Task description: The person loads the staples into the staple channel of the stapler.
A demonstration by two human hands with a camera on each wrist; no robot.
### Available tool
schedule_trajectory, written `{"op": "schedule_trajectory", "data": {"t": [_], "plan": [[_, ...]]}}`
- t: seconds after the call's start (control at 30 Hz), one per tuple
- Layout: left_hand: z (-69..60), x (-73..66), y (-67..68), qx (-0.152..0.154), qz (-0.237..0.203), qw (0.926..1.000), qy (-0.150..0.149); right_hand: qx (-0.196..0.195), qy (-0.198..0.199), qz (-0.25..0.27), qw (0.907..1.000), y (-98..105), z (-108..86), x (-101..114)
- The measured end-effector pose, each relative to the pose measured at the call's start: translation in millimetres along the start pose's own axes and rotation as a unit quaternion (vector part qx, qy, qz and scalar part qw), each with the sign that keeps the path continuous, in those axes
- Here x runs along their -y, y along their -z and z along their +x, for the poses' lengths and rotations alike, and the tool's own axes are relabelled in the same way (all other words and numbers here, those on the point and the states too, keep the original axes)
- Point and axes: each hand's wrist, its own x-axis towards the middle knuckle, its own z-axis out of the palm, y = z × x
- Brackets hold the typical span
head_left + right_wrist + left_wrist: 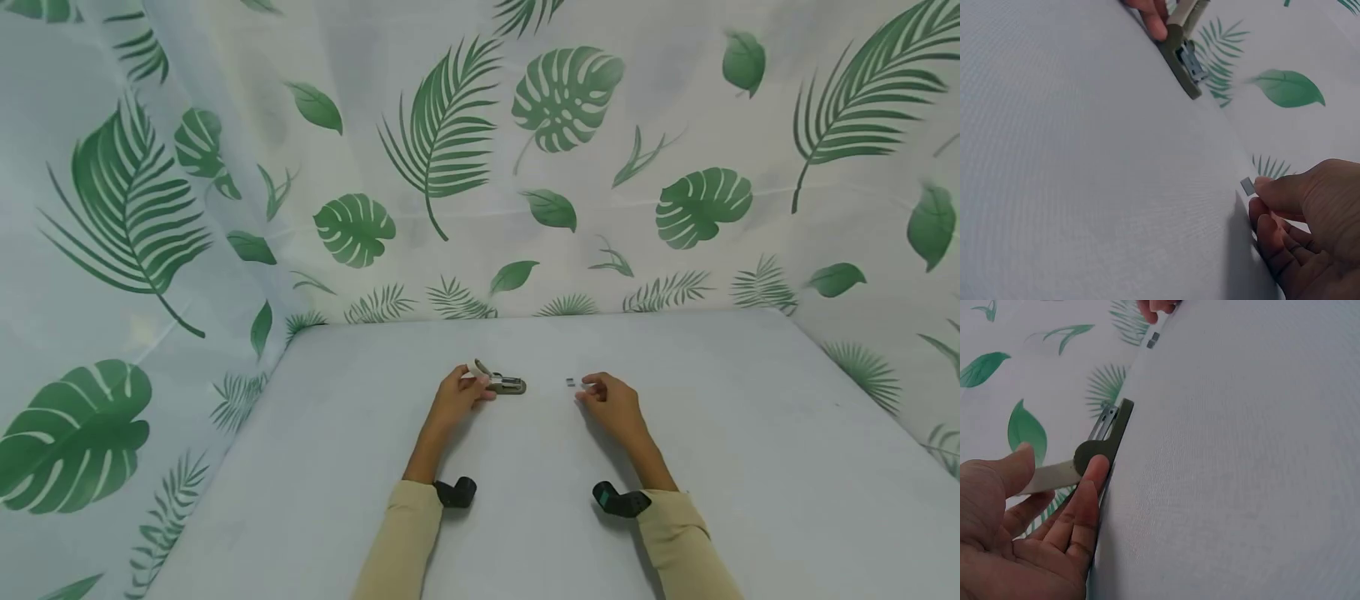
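A stapler with an olive-green base lies on the white table, its pale top arm swung up and its metal magazine exposed. My left hand grips it at the hinge end, thumb by the raised arm and fingers along the base. To the right, my right hand has its thumb and index finger close together, pinching what looks like a small staple strip that sticks out past the thumb tip. Small grey staple pieces show just beside those fingertips. The fingers hide part of the strip.
The white table spreads around both hands. A curtain printed with green leaves hangs behind the table and along its sides. Each wrist wears a black camera just past the beige sleeve.
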Motion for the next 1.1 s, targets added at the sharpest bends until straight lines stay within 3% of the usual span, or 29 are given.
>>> {"op": "schedule_trajectory", "data": {"t": [0.2,0.47,0.67,0.9,1.1], "plan": [[4.6,-3.7,-5.1,-0.038,-0.014,0.9991,0.007,-0.008,-0.013,-0.001,0.9999,-4,4.1,2],[4.8,-10.3,-11.9,-0.065,0.020,0.9973,0.029,-0.014,-0.029,0.004,0.9995,-6,5.3,2],[3.5,-12.6,-16.2,-0.048,0.044,0.9975,0.028,-0.021,-0.041,-0.008,0.9989,-8,6.1,4],[-1.6,-13.6,-22.7,-0.008,0.025,0.9994,0.022,-0.015,-0.057,-0.026,0.9979,-8,6.4,7],[-2.3,-14.3,-27.8,0.010,0.035,0.9991,0.023,-0.004,-0.062,-0.063,0.9961,-10,8.2,9]]}}
